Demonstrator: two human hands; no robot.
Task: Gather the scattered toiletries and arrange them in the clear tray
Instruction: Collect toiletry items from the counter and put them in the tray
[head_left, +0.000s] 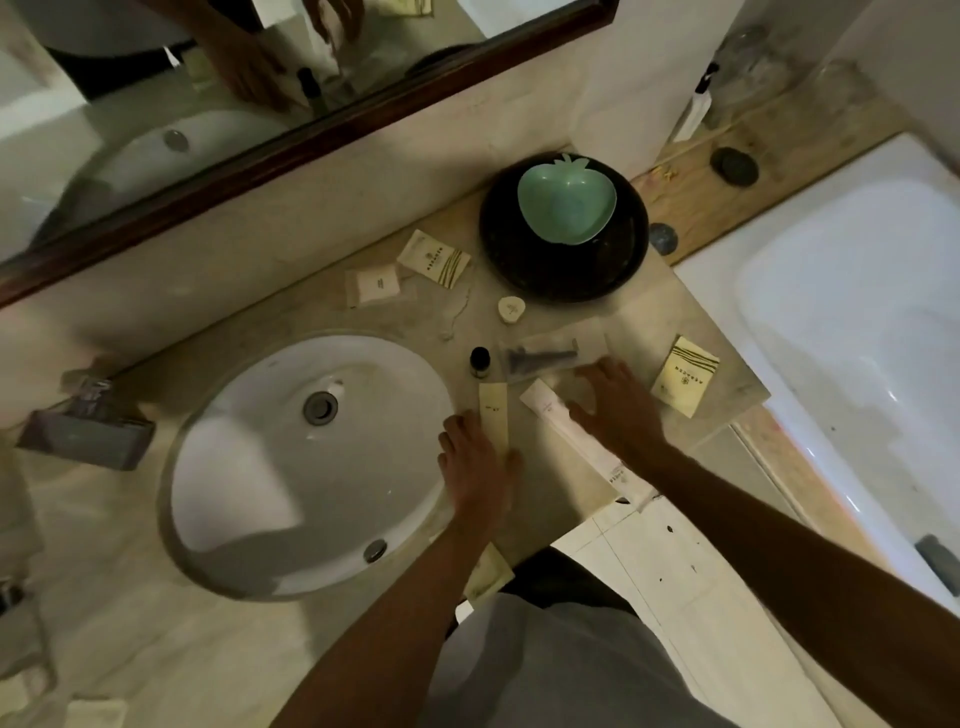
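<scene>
The clear tray (553, 347) lies on the counter right of the sink and holds a dark comb-like item. A small dark bottle (480, 360) stands just left of it. My left hand (475, 462) covers the near end of a narrow cream packet (492, 410), with the thumb on one side and the fingers on the other. My right hand (615, 405) rests flat with spread fingers on a long white packet (558, 423), its fingertips at the tray's near edge. Cream sachets (435, 258) (373, 285) (684, 375) and a round soap (511, 309) lie scattered around.
A black round plate (563, 270) at the back carries a green apple-shaped dish (566, 200). The white sink (311, 462) is on the left, a bathtub (841, 322) on the right. Another packet (488, 571) lies at the counter's front edge under my left forearm. A mirror runs along the back.
</scene>
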